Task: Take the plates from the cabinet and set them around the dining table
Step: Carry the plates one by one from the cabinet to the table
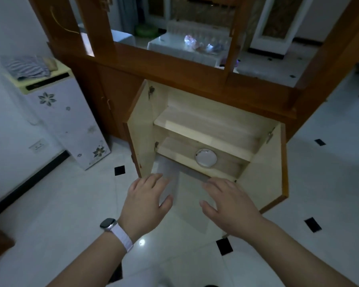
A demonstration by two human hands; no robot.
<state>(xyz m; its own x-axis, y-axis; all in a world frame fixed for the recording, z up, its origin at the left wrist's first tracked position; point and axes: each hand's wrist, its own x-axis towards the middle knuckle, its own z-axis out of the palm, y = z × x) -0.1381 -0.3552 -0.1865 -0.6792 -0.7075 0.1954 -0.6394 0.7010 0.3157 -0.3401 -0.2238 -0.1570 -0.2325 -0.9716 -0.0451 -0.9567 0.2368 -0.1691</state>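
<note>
A low wooden cabinet (207,112) stands open in front of me, both doors swung out. Pale shelves show inside. On the lower shelf (174,152) sits a small stack of round silvery plates (206,158), toward the right. My left hand (146,198), with a watch on its wrist, hovers over the floor just below the left door (141,129), fingers spread and holding nothing. Level with it, below the cabinet's front edge, my right hand (228,206) is also spread and holds nothing. Both hands are short of the plates.
A white floral-patterned appliance (71,121) with folded cloth on top stands at the left wall. The right door (265,162) juts out over the glossy white tiled floor (71,204). Above the cabinet, an opening shows a white-clothed table with glassware (187,48).
</note>
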